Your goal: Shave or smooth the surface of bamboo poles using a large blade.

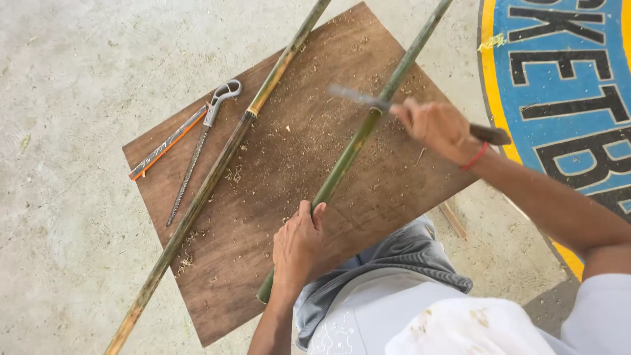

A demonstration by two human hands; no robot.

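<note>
My left hand (299, 244) grips a green bamboo pole (355, 144) near its lower end, over a brown plywood board (296, 171) on the floor. Higher up the same pole, my right hand (439, 128) is closed on a knife with a dark handle (490, 135). The knife's blurred blade (355, 96) lies across the pole at a node. A second bamboo pole (217, 164), green and yellowed, lies loose on the board to the left.
A small hand saw with a grey handle (197, 148) and an orange-edged blade (167, 143) rest on the board's left part. Shavings are scattered over the board. Concrete floor (66, 197) surrounds it; a painted blue and yellow floor marking (559, 72) is at the right.
</note>
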